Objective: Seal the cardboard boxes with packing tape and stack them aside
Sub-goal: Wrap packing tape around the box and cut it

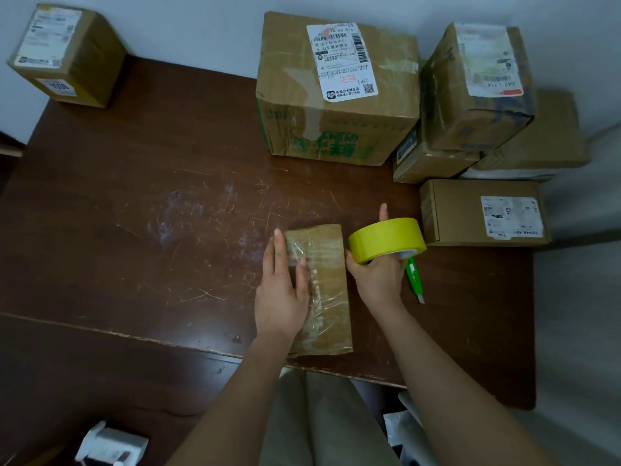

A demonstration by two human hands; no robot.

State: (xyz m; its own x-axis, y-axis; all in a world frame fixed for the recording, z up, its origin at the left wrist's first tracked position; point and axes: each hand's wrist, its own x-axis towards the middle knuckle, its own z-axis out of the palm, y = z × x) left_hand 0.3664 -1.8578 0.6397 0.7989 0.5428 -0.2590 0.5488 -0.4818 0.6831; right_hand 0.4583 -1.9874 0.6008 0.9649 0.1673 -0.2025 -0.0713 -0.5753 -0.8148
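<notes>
Head view showed a scratched dark table [134,203] against a pale wall [188,25]. Near its front edge lay a small box [322,284], left hand [280,294] flat on it, right hand [379,277] gripping a tape roll [386,240] just beside.

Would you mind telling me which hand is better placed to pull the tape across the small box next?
Probably the right hand: it already grips the yellow tape roll beside the small box. The left hand lies flat on that box, steadying it.

Green utility knife [414,279] — on scratched brown table [134,230].
</notes>
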